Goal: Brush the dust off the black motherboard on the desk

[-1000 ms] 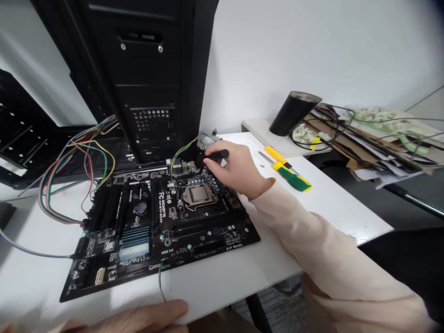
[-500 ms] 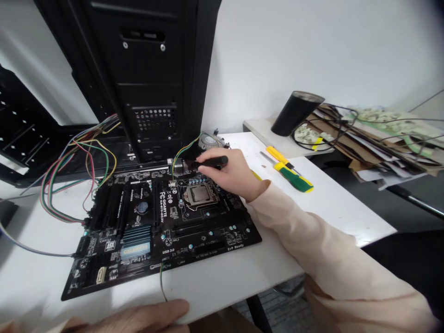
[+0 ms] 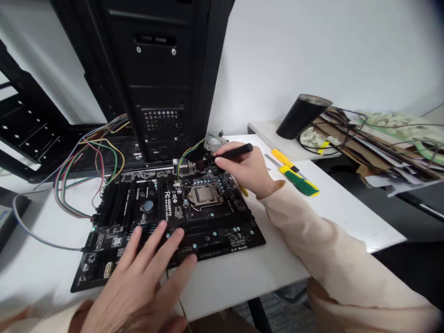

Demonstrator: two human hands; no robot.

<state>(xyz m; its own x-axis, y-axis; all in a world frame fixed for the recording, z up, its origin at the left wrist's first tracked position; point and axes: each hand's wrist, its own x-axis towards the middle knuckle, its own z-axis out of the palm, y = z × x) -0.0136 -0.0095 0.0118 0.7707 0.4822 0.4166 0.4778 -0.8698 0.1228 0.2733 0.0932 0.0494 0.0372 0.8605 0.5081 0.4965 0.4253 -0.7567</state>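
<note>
motherboard (image 3: 172, 201) lying flat on the white table (image 3: 354, 217), left of centre, with its far edge just in front of the black computer case (image 3: 161, 69). at the left edge of the scene sits a dark box (image 3: 16, 208), partly cut off, and near it a thin cable (image 3: 48, 243) loops over to the board's left side. a bundle of coloured wires (image 3: 113, 124) runs from the case to the same side. at the near left, the left hand (image 3: 138, 286) is spread wide over the board's near part, palm down, holding nothing; whether its fingertips press on the board i cannot tell. right of it, the processor (image 3: 204, 194) sits in its socket, and beyond the board is a round cooler fan (image 3: 210, 143). next, the right hand (image 3: 248, 171) grips a slim black-handled tool (image 3: 237, 151) between thumb and fingers, its dark end at the board's far edge; contact there is unclear. farther right lie a yellow screwdriver (image 3: 282, 157) and a green-and-yellow screwdriver (image 3: 301, 182), side by side. beyond them a black tumbler (image 3: 302, 118) stands near a stack of cardboard and papers (image 3: 371, 155)
</note>
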